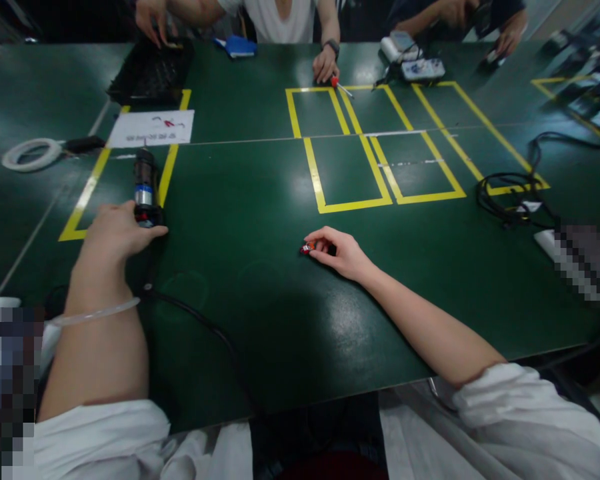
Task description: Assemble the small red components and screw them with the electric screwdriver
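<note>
My left hand (117,230) is at the left, by the rear end of a black electric screwdriver (145,180) with a silver and blue band. Its thumb stretches out past the tool's base, while most of the other fingers are hidden; the hand looks open and may be touching the tool. The tool's thin tip points away from me. Over the middle of the table, my right hand (343,252) pinches a small red and black part (307,248) between thumb and fingers. That part is too small to name.
Yellow tape outlines mark the green table (250,180). Beyond the screwdriver are a printed sheet (153,128), a black tray (150,73) and a white tape roll (33,155). A black cable coil (510,197) lies right. Across the table, one person's hand (325,65) touches a red-handled screwdriver (335,82).
</note>
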A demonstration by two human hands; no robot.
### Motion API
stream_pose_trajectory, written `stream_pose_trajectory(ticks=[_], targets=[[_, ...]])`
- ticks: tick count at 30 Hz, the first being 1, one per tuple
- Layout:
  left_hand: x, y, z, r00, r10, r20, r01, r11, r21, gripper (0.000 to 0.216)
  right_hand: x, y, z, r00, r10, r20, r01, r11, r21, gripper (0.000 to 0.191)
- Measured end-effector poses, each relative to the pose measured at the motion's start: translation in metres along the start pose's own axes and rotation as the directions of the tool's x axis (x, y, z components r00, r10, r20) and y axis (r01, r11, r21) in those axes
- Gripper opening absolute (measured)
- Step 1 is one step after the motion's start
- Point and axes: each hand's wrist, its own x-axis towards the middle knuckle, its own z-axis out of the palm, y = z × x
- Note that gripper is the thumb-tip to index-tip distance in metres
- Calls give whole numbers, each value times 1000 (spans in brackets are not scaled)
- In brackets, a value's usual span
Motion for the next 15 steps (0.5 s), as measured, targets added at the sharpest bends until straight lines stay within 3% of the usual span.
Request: stream_pose_trajectory(ticks=[3,9,15], targets=[[-11,29,-3,986,-158,45,146,969,199,75,1,0,1,1000,18,-2,-18,1000,16,19],[-36,89,-2,999,3,44,-11,981,191,76,2,-1,1,999,-34,-11,34,999,2,14],[-64,144,16,980,199,12,-198,971,135,68,2,2,2,999,-25,-34,26,999,29,15]])
